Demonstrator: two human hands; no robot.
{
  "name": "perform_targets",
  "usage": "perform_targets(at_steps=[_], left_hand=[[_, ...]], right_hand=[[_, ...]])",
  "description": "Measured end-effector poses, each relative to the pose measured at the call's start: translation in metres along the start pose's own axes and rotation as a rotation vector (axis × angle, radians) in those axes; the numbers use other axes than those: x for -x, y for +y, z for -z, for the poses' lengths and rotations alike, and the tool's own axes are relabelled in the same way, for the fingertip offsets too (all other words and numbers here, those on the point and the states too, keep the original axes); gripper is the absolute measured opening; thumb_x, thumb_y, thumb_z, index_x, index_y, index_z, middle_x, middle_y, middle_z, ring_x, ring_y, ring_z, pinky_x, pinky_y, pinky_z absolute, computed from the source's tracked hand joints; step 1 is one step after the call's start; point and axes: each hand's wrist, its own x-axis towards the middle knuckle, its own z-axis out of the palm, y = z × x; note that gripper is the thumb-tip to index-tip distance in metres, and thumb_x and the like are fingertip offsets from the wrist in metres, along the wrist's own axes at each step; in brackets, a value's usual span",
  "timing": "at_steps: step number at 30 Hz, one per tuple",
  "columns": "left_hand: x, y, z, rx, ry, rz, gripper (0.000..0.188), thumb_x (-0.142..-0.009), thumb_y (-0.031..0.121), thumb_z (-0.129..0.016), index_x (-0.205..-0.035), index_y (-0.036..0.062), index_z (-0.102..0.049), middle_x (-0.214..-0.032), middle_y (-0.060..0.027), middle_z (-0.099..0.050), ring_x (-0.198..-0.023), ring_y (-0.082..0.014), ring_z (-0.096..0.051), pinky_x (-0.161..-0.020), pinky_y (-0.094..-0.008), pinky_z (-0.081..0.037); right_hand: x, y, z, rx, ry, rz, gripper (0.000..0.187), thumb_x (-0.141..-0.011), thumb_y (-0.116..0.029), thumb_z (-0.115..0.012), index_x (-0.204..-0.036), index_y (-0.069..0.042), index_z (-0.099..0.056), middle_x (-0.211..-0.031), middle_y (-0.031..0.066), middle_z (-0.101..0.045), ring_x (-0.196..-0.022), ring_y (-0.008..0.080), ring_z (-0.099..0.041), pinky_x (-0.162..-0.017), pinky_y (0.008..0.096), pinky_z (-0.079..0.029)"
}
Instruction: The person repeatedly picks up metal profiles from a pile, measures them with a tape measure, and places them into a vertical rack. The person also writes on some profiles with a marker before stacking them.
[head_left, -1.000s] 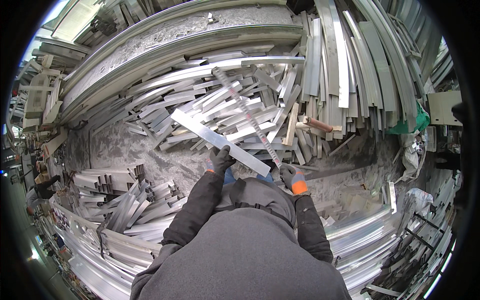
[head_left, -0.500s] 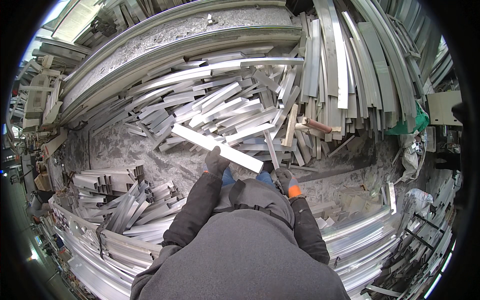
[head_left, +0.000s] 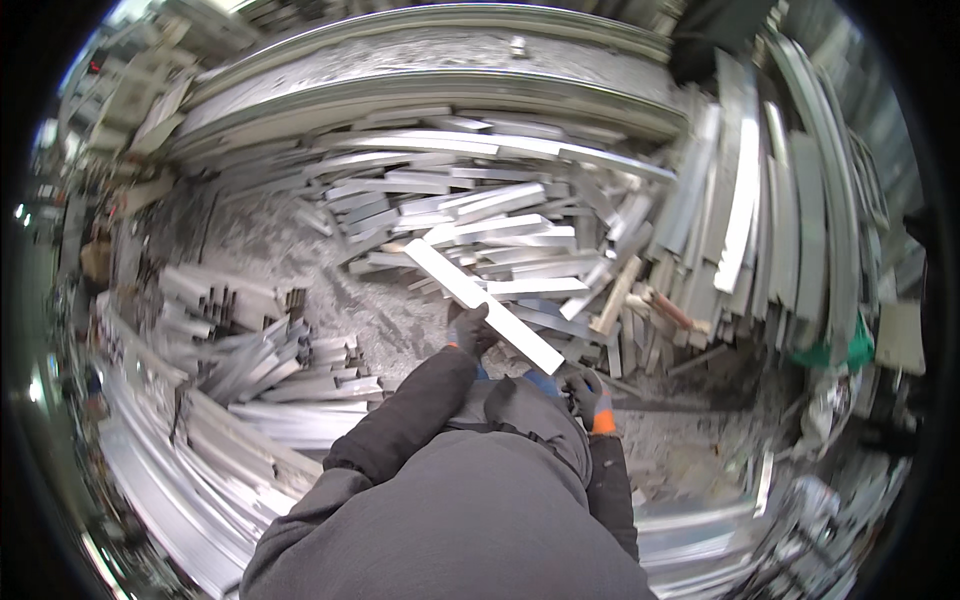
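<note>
My left hand [head_left: 469, 329], in a dark glove, is closed around a long, bright silver-white metal bar [head_left: 520, 338]. The bar slants from the upper left down to the right in front of my body. Close to the bar's lower right end is my right hand [head_left: 589, 391], in a dark glove with an orange cuff. Its fingers are curled, and what they hold, if anything, cannot be made out. Beyond the bar lies a heap of cut silver metal profiles [head_left: 500, 204] on the dusty ground.
Long metal lengths [head_left: 790, 220] lean at the right, near a reddish-brown tube [head_left: 675, 308] and green material [head_left: 850, 345]. A long rail [head_left: 450, 85] crosses the far side. Stacked hollow profiles [head_left: 215, 290] lie at the left, and more long bars [head_left: 165, 490] lie nearer me.
The view has turned, so the surroundings appear shifted right and down. My left hand still grips the bar, which slants more steeply. The thin strip seen by my right hand no longer shows there.
</note>
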Motion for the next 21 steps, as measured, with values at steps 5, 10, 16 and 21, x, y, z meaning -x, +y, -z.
perform_targets(at_steps=[5,10,16,21], left_hand=[[0.016,-0.006,0.004,-0.095,0.105,0.009,0.037,-0.091,0.040,-0.067,-0.111,0.0082,-0.063,-0.095,-0.0074,-0.067,-0.079,-0.0194,-0.065,-0.076,-0.0370,-0.055],[0.030,-0.005,0.007,-0.052,0.224,0.065,0.039,-0.093,0.034,-0.067,-0.118,0.0041,-0.060,-0.105,-0.0113,-0.067,-0.093,-0.0259,-0.069,-0.083,-0.0412,-0.059],[0.017,-0.016,0.033,0.079,0.276,0.008,0.046,-0.091,0.032,-0.070,-0.121,-0.0017,-0.059,-0.107,-0.0162,-0.066,-0.100,-0.0319,-0.069,-0.084,-0.0466,-0.060],[-0.019,-0.009,0.083,0.280,0.366,-0.118,0.042,-0.089,0.035,-0.072,-0.115,0.0032,-0.063,-0.102,-0.0132,-0.070,-0.090,-0.0294,-0.070,-0.079,-0.0455,-0.059]], right_hand=[[0.019,-0.055,-0.028,0.085,-0.064,0.327,0.029,-0.099,-0.032,-0.066,-0.109,-0.005,-0.062,-0.079,-0.0005,-0.057,-0.069,0.0085,-0.053,-0.060,0.0268,-0.046],[0.037,-0.096,-0.059,0.555,-0.065,0.409,0.047,-0.086,-0.029,-0.080,-0.121,-0.003,-0.063,-0.086,0.0059,-0.065,-0.074,0.0140,-0.060,-0.066,0.0315,-0.050],[0.024,-0.104,-0.075,0.601,-0.030,0.524,0.045,-0.082,-0.029,-0.083,-0.114,-0.001,-0.068,-0.086,0.0080,-0.069,-0.076,0.0154,-0.062,-0.068,0.0319,-0.050],[0.022,-0.106,-0.066,0.570,-0.156,0.463,0.040,-0.083,-0.024,-0.081,-0.112,0.000,-0.068,-0.087,0.0070,-0.070,-0.077,0.0115,-0.061,-0.070,0.0287,-0.050]])
